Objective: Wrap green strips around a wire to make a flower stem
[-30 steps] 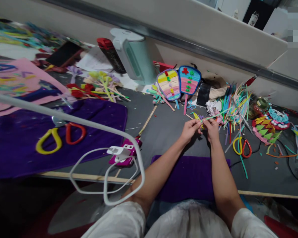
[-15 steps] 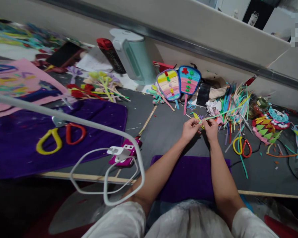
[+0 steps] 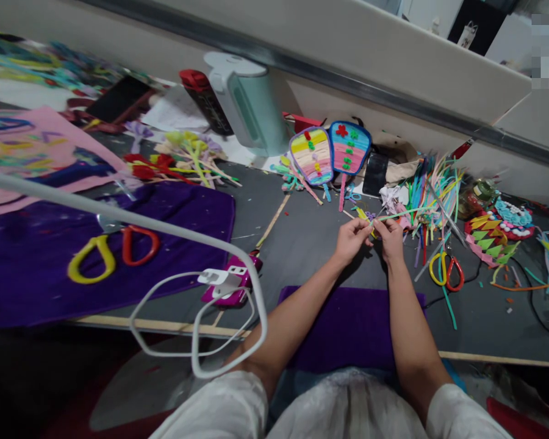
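My left hand (image 3: pixel 351 239) and my right hand (image 3: pixel 390 236) meet fingertip to fingertip above the grey table. Both are closed in a pinch on a light green pipe cleaner (image 3: pixel 405 213), whose free length reaches right from between them. Some yellow shows just below the fingertips; I cannot tell whether it is part of the held piece. Beyond my hands, two fan-shaped pipe-cleaner pieces lean at the back, one yellow and pink (image 3: pixel 312 156), one blue and pink (image 3: pixel 349 150). A bundle of loose pipe cleaners (image 3: pixel 439 189) lies to the right.
Scissors with yellow and red handles (image 3: pixel 446 269) lie right of my right arm; a larger pair (image 3: pixel 114 253) rests on a purple cloth (image 3: pixel 187 213). A white cable (image 3: pixel 260 317) loops over a magenta power strip (image 3: pixel 235 280). A green jug (image 3: pixel 256 110) stands at the back.
Almost nothing differs. Both hands stay pinched on the light green pipe cleaner, with the fingers shifting very slightly; the view has moved a touch.
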The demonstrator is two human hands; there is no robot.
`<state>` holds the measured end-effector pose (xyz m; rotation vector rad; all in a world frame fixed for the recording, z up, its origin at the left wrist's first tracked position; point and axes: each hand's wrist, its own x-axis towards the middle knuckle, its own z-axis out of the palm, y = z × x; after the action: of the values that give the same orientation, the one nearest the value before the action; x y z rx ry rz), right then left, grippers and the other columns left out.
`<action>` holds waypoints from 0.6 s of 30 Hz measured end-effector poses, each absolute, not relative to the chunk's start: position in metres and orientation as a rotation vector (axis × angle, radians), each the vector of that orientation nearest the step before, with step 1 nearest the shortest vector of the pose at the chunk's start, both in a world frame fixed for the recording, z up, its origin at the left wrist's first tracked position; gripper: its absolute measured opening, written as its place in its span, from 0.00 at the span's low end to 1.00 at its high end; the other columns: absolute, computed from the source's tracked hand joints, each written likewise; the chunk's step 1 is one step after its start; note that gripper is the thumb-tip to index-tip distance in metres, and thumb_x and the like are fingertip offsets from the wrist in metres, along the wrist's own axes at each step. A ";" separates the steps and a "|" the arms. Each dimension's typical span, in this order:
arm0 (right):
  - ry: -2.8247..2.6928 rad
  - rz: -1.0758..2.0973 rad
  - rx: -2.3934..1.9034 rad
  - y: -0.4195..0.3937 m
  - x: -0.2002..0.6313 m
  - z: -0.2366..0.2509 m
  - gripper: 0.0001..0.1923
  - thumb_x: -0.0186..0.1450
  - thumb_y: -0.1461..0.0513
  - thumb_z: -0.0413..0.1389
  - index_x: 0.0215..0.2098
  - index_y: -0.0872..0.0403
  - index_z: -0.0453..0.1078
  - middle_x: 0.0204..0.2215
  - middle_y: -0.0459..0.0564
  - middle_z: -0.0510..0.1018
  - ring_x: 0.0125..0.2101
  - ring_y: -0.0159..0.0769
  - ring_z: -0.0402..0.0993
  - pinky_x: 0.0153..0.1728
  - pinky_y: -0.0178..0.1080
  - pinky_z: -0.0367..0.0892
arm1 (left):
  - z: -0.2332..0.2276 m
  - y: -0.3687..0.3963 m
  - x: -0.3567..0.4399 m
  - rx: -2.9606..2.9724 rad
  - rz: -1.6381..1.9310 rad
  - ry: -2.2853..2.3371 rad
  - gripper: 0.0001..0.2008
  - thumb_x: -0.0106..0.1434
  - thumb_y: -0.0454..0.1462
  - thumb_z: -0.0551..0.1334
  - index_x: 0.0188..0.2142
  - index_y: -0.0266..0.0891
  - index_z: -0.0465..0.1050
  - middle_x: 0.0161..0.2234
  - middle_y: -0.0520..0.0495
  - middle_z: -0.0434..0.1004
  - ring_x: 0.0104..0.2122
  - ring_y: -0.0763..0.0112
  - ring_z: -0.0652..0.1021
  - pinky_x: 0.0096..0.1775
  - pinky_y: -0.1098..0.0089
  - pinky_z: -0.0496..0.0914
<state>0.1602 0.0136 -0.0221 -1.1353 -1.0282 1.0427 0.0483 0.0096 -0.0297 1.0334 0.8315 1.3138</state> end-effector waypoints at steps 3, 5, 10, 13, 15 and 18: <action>-1.004 1.071 -1.097 0.013 0.161 -0.021 0.10 0.53 0.56 0.61 0.26 0.55 0.70 0.21 0.42 0.71 0.22 0.26 0.62 0.26 0.32 0.59 | -0.029 0.009 0.047 1.020 1.279 0.758 0.16 0.52 0.46 0.68 0.27 0.35 0.68 0.18 0.56 0.65 0.16 0.80 0.68 0.24 0.70 0.74; -0.989 1.103 -1.055 0.013 0.162 -0.021 0.09 0.53 0.57 0.62 0.25 0.55 0.70 0.21 0.42 0.71 0.22 0.26 0.63 0.26 0.32 0.60 | -0.029 0.009 0.046 0.992 1.243 0.691 0.17 0.53 0.46 0.67 0.27 0.34 0.68 0.18 0.56 0.65 0.16 0.80 0.67 0.25 0.69 0.75; -1.032 1.120 -1.047 0.011 0.163 -0.019 0.09 0.54 0.57 0.61 0.26 0.54 0.69 0.21 0.42 0.72 0.23 0.27 0.66 0.28 0.33 0.63 | -0.027 0.010 0.045 0.871 1.094 0.588 0.18 0.51 0.46 0.69 0.27 0.33 0.67 0.22 0.54 0.68 0.16 0.81 0.67 0.24 0.68 0.75; -1.119 0.976 -1.138 0.011 0.163 -0.018 0.09 0.55 0.57 0.59 0.27 0.54 0.69 0.22 0.43 0.72 0.24 0.28 0.66 0.29 0.34 0.63 | -0.027 0.010 0.046 0.861 1.085 0.620 0.18 0.51 0.46 0.69 0.27 0.33 0.67 0.22 0.55 0.66 0.15 0.81 0.67 0.21 0.69 0.74; -1.155 0.877 -1.192 0.011 0.163 -0.018 0.09 0.55 0.56 0.59 0.27 0.55 0.70 0.23 0.43 0.72 0.25 0.29 0.66 0.30 0.34 0.63 | -0.029 0.010 0.047 0.887 1.130 0.675 0.18 0.50 0.45 0.69 0.29 0.34 0.67 0.21 0.56 0.66 0.15 0.81 0.67 0.19 0.72 0.72; -1.157 0.851 -1.197 0.011 0.164 -0.019 0.10 0.55 0.56 0.59 0.27 0.56 0.70 0.23 0.44 0.72 0.26 0.29 0.65 0.31 0.34 0.62 | -0.030 0.011 0.048 0.936 1.212 0.778 0.18 0.47 0.44 0.71 0.29 0.35 0.67 0.20 0.56 0.66 0.14 0.81 0.67 0.18 0.74 0.70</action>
<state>0.1636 0.0113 -0.0189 -1.1974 -1.1566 0.8506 0.0476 0.0105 -0.0302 0.9357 0.7782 1.2122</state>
